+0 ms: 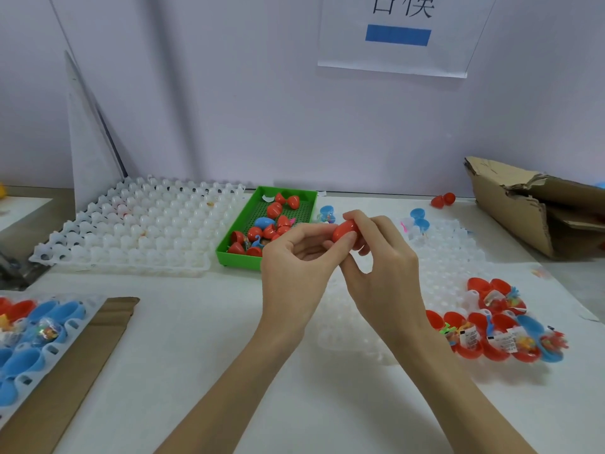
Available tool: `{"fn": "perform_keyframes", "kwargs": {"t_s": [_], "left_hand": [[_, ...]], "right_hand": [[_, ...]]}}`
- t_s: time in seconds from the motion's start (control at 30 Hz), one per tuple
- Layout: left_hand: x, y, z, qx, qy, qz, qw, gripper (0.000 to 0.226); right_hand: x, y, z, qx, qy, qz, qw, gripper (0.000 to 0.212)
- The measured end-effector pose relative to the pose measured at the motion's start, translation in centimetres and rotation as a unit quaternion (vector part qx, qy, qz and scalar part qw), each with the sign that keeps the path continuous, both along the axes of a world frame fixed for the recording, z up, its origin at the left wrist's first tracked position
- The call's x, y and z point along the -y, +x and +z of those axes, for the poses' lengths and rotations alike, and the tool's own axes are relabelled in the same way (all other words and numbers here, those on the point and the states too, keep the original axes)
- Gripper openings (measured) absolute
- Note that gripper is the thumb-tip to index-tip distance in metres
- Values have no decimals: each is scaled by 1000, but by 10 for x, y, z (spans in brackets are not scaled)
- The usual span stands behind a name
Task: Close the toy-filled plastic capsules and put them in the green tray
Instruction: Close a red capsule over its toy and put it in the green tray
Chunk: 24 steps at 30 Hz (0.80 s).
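Both hands, left hand [294, 257] and right hand [376, 257], pinch a red capsule [345, 231] mid-frame above the white worktop [196, 355]; lilac wall [229, 109] behind.

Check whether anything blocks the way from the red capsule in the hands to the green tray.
Nothing visible does. The red capsule, gripped by the right hand with the left hand beside it, is held above the table just in front of the green tray. The tray's open top holds loose capsules, with bare mesh at its far end.
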<state>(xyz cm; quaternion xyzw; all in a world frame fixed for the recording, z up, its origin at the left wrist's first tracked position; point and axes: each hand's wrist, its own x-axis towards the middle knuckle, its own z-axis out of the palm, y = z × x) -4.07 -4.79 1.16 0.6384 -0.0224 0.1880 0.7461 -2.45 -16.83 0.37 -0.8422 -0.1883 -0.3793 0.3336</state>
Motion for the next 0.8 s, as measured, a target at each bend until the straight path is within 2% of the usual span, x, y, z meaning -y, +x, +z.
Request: {"fn": "perform_keyframes", "kwargs": {"t_s": [0.17,0.37,0.6,0.8], "left_hand": [[-2,1,2,22,22,-24,999,30],[4,-5,2,61,37,21,997,27],[3,-6,3,65,38,30,997,28],[2,-6,4,79,51,8,996,29]], "right_hand": [[2,1,1,20,22,-3,1000,37],[2,-1,3,42,33,-14,998,43],[4,-1,7,51,40,4,998,37],[3,-2,6,40,44,-11,998,48]]}}
